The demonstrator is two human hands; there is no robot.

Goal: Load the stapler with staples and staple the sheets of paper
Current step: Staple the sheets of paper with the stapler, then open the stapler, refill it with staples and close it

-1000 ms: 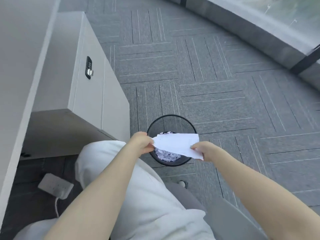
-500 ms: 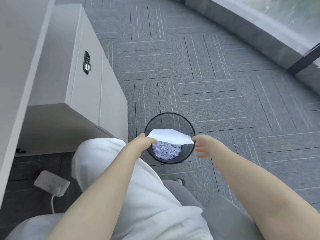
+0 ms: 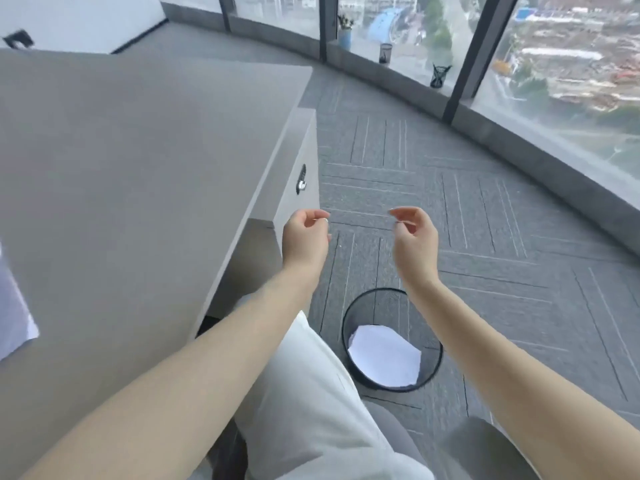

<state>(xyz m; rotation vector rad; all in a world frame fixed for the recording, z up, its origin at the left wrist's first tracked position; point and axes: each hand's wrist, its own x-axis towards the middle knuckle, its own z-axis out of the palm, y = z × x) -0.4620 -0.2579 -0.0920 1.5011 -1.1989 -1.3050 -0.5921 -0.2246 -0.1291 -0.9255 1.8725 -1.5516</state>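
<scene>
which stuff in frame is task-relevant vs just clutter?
Job:
left hand, empty
right hand, empty
white sheet lying in the wastebasket
paper at the desk's left edge

Lying about:
desk
drawer lock
pen cups on the sill

No stapler visible.

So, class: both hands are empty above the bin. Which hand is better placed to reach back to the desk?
Probably the left hand: it hovers beside the desk edge, while the right hand is farther out over the carpet.

Paper (image 3: 382,360) no longer held, now lies in bin (image 3: 434,367). Left hand (image 3: 304,237) and right hand (image 3: 414,242) now empty, raised, fingers loosely curled. View tilts up toward windows.
</scene>
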